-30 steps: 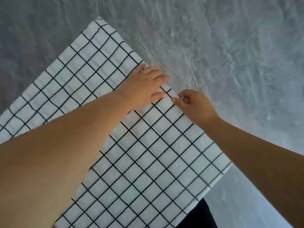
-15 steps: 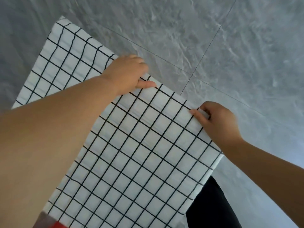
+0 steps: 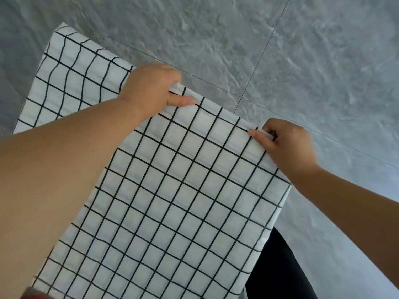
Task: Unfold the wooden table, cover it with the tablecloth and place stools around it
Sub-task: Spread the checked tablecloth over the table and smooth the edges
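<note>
Gripping tablecloth (image 3: 172, 190) far edge: left hand (image 3: 151, 89), right hand (image 3: 287, 143).

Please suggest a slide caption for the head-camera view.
Left hand and right hand grip the far edge of a white, black-gridded tablecloth above grey floor tiles.

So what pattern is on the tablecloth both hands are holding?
The tablecloth is white with a thin black grid of squares, seen clearly in the head view.

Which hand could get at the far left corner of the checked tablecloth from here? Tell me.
Probably the left hand: it grips the tablecloth edge on that side, nothing between. The right hand pinches the opposite end.
</note>
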Demonstrator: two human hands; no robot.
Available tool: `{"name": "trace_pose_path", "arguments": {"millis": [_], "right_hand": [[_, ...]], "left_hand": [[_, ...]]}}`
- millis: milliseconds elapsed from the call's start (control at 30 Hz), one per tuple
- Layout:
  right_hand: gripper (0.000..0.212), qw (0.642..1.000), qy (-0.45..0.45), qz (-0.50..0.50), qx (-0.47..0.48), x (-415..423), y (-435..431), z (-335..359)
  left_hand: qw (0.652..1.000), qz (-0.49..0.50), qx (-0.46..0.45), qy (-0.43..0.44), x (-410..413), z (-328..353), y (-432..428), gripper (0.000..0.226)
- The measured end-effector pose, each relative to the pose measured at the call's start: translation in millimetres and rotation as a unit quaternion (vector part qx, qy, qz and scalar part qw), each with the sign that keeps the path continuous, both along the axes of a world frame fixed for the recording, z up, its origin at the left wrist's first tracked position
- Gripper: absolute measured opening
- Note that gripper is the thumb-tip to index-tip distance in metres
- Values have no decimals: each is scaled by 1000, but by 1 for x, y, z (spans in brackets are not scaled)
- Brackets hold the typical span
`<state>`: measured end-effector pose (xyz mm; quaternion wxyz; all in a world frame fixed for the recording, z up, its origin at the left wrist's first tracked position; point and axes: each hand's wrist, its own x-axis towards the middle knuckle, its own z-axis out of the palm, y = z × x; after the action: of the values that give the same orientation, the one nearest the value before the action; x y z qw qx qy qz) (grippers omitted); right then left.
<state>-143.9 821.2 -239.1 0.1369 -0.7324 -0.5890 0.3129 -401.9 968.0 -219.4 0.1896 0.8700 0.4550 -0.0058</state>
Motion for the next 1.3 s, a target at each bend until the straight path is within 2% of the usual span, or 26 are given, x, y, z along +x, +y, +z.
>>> {"name": "trace_pose_path", "arguments": {"millis": [133,333,467,600,700,767,867,967,1067,1200,1300], "right_hand": [[43,1000,-3,-5,8,14,10,-4],[42,999,-6,-48,6,31,27,-7],[39,997,-47,-63,-6,37,26,-16],[53,998,-26,-15,51,21,7,-9],[58,990,-14,110,84,-8,-13,6],[62,979,-8,192,63,-32,-26,7],[68,973,-53,226,1,-58,-39,2],[64,970,-107,220,-12,-66,-38,1],[55,978,-74,183,-62,-63,-32,7],[40,990,-66,10,-125,-47,-39,16],[55,981,-86,-9,-175,-43,-48,23]], "left_hand": [[999,-33,32,-8,15,-5,13,70],[998,-15,67,-18,38,-6,30,54],[993,-25,104,42,50,-12,33,57],[995,47,85,39,30,-20,14,63],[992,80,85,51,-1,-20,-14,55],[990,105,82,50,-25,-16,-37,54],[984,151,61,66,-65,-13,-70,57],[965,240,37,96,-103,-13,-99,61],[945,303,11,125,-136,-12,-120,64],[927,349,5,135,-172,-11,-134,66],[914,378,-4,146,-194,-14,-138,67]]}}
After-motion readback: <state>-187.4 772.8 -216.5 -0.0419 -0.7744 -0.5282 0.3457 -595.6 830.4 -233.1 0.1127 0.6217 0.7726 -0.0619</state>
